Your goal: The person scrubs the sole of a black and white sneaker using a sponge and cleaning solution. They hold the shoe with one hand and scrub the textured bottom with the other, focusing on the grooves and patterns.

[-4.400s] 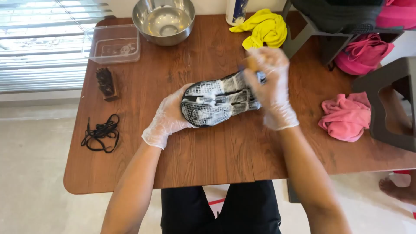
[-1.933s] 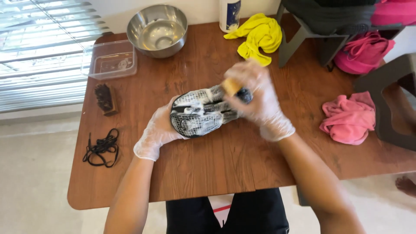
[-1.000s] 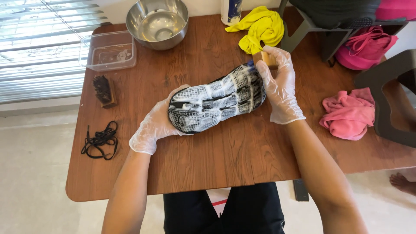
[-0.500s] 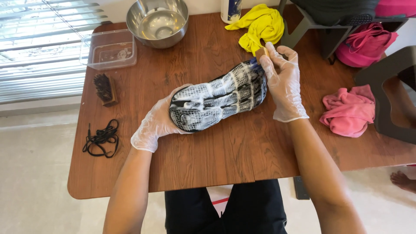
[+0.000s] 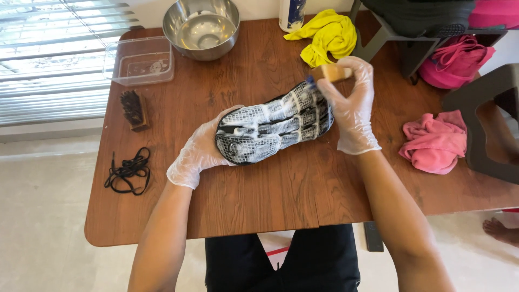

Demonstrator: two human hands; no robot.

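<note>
1. Both hands wear thin clear gloves. His or her left hand (image 5: 201,152) is wrapped around the heel end of the shoe (image 5: 274,123), gripping it sole-up on the table (image 5: 254,200).
2. Right hand (image 5: 350,105) is closed around a small wooden-backed brush (image 5: 331,72), held at the toe end of the shoe, just past the far tip of the sole.
3. Change: a couple of seconds ago the right hand lay over the middle of the sole, brush down on it; since then it has travelled out to the toe, and the whole length of the sole now shows.
4. White foam streaks the black tread from heel to toe, so the scrubbing looks to have covered the full sole; the stroke appears to be at its outer end.
5. Left of the left hand lie a bundle of black laces (image 5: 127,171) and a second dark brush (image 5: 133,109); beyond it stand a clear plastic tub (image 5: 139,60) and a steel bowl (image 5: 201,28).
6. Beyond the right hand lies a yellow cloth (image 5: 327,38); to its right, a pink cloth (image 5: 433,143).
</note>
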